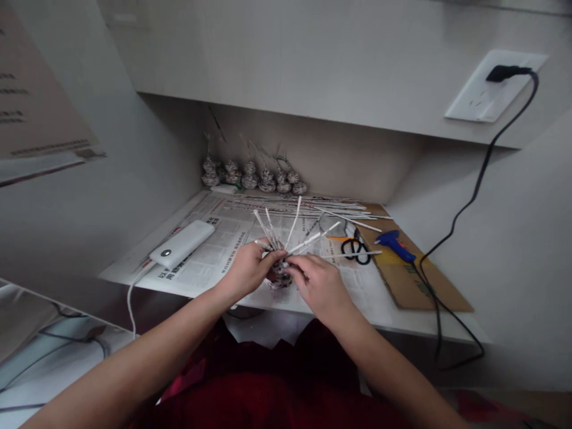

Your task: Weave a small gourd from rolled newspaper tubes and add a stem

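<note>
1. Left hand [248, 262]: it is gripping the woven piece [277, 280] from the left, fingers clamped near its top, the thumb pressing at the upper edge.
2. Right hand [320, 280]: its thumb and forefinger are pinching together on the right side of the same piece; whether they are catching one strip or the wall itself, I cannot tell.
3. The woven piece is sitting between both hands at the front edge of the worktop [429, 325], its rounded lower part showing beneath the fingers. Pale paper strips [294, 225] are fanning upward from its top.
4. Newspaper [214, 271] is covering much of the worktop around the hands.
5. Right of the right hand, black-handled scissors [357, 255] are lying on the newspaper, with one thin strip crossing them.
6. Farther right, a blue glue gun [397, 245] is resting on brown cardboard [402, 293].
7. Left of the left hand, a white power bank [183, 243] is lying at a slant, a white cable [130, 298] hanging from its near end.
8. Beyond the hands, loose strips [295, 208] are lying crosswise.
9. At the back, small woven gourds [250, 180] are standing in a row.
10. Upper right, a black plug [504, 72] is occupying a wall socket [480, 98].
</note>
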The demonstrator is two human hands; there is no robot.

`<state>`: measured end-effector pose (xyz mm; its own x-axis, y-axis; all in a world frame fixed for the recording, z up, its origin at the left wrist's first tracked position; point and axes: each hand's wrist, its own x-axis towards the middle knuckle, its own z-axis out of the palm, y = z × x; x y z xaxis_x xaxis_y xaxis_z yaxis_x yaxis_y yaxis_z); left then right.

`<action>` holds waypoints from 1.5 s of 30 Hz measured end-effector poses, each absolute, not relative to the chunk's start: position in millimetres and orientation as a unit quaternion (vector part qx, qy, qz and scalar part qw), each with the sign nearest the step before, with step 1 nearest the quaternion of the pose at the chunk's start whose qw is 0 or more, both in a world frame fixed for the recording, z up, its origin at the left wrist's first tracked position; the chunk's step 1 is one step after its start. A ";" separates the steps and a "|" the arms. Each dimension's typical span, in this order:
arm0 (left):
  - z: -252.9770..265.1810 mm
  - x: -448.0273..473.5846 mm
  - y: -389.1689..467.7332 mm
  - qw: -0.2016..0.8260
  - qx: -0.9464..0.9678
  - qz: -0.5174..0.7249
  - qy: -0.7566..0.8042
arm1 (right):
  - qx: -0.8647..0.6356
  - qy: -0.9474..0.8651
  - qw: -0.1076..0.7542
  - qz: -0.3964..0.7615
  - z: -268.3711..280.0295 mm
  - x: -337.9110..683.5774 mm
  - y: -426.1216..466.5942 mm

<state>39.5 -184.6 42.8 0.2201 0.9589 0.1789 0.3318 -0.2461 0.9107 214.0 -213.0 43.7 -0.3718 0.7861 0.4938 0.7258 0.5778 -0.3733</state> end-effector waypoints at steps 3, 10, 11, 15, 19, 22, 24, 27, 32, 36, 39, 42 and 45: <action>42.2 40.2 -186.0 0.393 0.681 0.404 0.468 | -0.436 -0.823 0.363 0.018 39.3 214.6 -212.0; 39.1 41.7 -185.9 0.379 0.680 0.423 0.464 | -0.433 -0.864 0.257 -0.006 46.6 215.7 -216.2; 39.6 41.9 -186.1 0.376 0.682 0.422 0.464 | -0.440 -0.861 0.254 -0.003 47.3 215.6 -216.8; 41.7 43.4 -187.8 0.374 0.681 0.424 0.465 | -0.474 -0.825 0.307 0.011 46.2 214.0 -217.9; 39.9 45.9 -189.1 0.372 0.678 0.422 0.473 | -0.506 -0.786 0.354 0.013 44.7 210.2 -218.6; 38.4 47.9 -189.2 0.359 0.678 0.436 0.470 | -0.523 -0.772 0.360 -0.025 43.2 207.5 -219.2; 38.4 48.8 -188.9 0.359 0.677 0.440 0.468 | -0.517 -0.773 0.362 -0.067 40.1 206.8 -218.9; 38.5 48.9 -187.7 0.360 0.672 0.443 0.472 | -0.479 -0.794 0.349 -0.134 34.1 208.1 -217.8; 36.1 46.7 -184.9 0.359 0.652 0.462 0.483 | -0.449 -0.833 0.293 -0.135 35.5 210.8 -219.9; 33.8 45.3 -183.1 0.346 0.661 0.465 0.477 | -0.459 -0.850 0.237 -0.103 44.7 211.1 -223.3; 32.3 45.2 -182.5 0.350 0.658 0.466 0.477 | -0.454 -0.864 0.203 -0.081 47.6 212.2 -223.7; 31.7 45.3 -182.0 0.351 0.657 0.468 0.477 | -0.450 -0.874 0.169 -0.070 46.7 212.9 -223.5; 32.7 44.9 -181.4 0.340 0.666 0.464 0.476 | -0.461 -0.871 0.156 -0.060 45.1 211.0 -224.1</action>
<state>44.9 -181.4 32.7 0.1168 0.9484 0.2949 0.3178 -0.3170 0.8936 211.0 -224.1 45.1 -0.5261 0.7850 0.3272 0.8222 0.5677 -0.0401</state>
